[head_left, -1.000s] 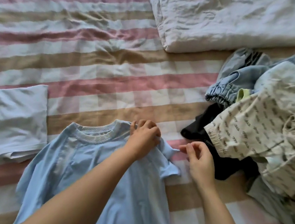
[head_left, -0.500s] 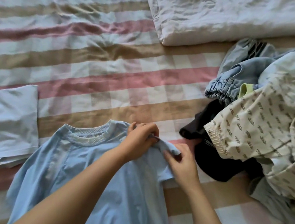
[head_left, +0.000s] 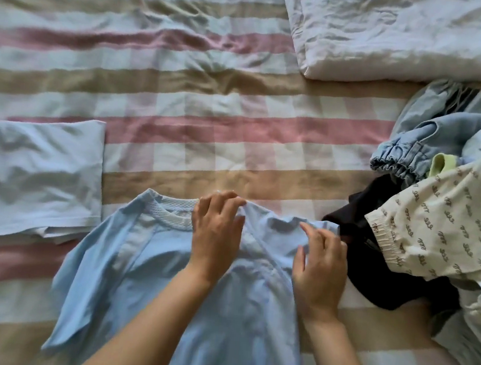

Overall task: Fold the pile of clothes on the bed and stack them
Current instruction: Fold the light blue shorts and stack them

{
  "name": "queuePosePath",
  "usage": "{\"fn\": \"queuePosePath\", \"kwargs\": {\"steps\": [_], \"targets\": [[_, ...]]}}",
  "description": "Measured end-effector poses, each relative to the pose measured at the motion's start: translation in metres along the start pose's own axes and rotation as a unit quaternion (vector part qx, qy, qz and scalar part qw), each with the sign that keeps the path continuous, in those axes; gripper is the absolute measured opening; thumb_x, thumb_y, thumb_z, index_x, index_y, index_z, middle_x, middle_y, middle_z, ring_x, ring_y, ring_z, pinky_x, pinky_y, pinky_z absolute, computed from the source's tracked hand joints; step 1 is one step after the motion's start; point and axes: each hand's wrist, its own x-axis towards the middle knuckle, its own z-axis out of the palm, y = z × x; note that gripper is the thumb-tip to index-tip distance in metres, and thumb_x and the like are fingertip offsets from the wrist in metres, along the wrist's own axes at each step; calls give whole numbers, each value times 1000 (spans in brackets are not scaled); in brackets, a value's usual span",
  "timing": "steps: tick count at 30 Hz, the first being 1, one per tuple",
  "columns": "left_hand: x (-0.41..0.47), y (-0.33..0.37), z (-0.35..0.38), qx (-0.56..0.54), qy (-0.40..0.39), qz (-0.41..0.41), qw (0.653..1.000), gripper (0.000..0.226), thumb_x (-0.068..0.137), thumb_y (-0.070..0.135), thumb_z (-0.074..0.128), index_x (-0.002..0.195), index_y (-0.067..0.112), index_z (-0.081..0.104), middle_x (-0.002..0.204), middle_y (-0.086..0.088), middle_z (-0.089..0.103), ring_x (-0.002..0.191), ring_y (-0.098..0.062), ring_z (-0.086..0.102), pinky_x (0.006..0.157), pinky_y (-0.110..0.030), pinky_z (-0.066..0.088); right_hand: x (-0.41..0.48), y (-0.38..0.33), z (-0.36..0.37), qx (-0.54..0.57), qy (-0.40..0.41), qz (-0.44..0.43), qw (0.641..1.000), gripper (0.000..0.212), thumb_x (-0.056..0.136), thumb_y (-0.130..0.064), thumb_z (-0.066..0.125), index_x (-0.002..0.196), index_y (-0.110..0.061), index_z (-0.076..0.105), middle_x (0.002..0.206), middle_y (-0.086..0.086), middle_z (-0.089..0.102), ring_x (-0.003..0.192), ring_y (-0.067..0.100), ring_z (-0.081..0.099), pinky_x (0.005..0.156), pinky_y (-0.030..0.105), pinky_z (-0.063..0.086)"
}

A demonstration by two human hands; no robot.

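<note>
My left hand [head_left: 216,232] is on the light blue shirt [head_left: 221,326], right beside the collar. The fingers are curled over the top edge of the shoulder, gripping the cloth there. My right hand [head_left: 320,265] is just beside it on the shirt's right sleeve, fingers bent and closed on the fabric with the thumb out toward the chest. The two hands are near each other but apart.

The shirt lies flat toward the near edge of the bed [head_left: 209,121], collar pointing away from me. Its left sleeve is spread out to the side. The right sleeve is bunched and creased under my right hand, and its far end touches the black garment [head_left: 371,272].

Toward the left edge of the bed is the stack [head_left: 45,177], with pale blue cloth folded square on top and thin white layers showing beneath at its near edge. It lies just beside the shirt's left sleeve.

Along the right edge is the pile [head_left: 444,229] of unfolded clothes. A cream printed garment [head_left: 441,205] is on top and the black garment lies beneath it at the near side. A denim piece [head_left: 410,150] with a gathered cuff is at the far side.

A crumpled white duvet [head_left: 406,34] lies toward the far right corner, well apart from the shirt. The bed has a checked sheet in pink, tan and white, wrinkled toward the far edge.
</note>
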Motion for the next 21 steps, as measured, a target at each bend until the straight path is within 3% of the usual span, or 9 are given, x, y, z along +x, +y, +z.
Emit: {"fn": "queuePosePath", "kwargs": {"steps": [5, 10, 15, 17, 21], "targets": [[-54, -84, -77, -13, 70, -82, 994, 28, 84, 20, 45, 96, 5, 66, 102, -10, 64, 96, -30, 56, 89, -35, 39, -13, -80, 15, 114, -124, -78, 983, 30, 67, 9, 66, 92, -7, 70, 86, 13, 63, 74, 37, 60, 63, 40, 54], [-109, -152, -128, 13, 107, -176, 978, 26, 82, 18, 45, 91, 3, 64, 94, -14, 63, 90, -28, 53, 82, -28, 35, -14, -163, 43, 161, -222, -131, 953, 27, 68, 9, 68, 89, -7, 71, 85, 13, 64, 81, 36, 61, 65, 42, 53], [-130, -182, -140, -75, 99, -371, 920, 9, 86, 9, 61, 94, 6, 62, 85, -2, 57, 82, -28, 58, 68, -22, 33, -13, -212, 82, 114, -294, -144, 938, 34, 82, -9, 58, 115, -12, 62, 110, 13, 58, 105, 34, 48, 86, 40, 42], [-126, -183, -139, -112, 79, -401, 906, 11, 85, 19, 64, 91, 9, 63, 78, 2, 60, 79, -24, 60, 62, -20, 33, -12, -220, 96, 56, -291, -130, 946, 42, 84, -22, 55, 126, -20, 52, 122, 9, 50, 114, 30, 40, 92, 39, 35], [-111, -178, -138, -179, -6, -440, 880, 26, 73, 31, 75, 86, 19, 56, 74, 7, 61, 73, -16, 59, 66, -29, 45, -5, -226, 111, 6, -254, -68, 965, 58, 84, -38, 57, 136, -26, 37, 134, 5, 35, 120, 27, 30, 97, 42, 26]]}}
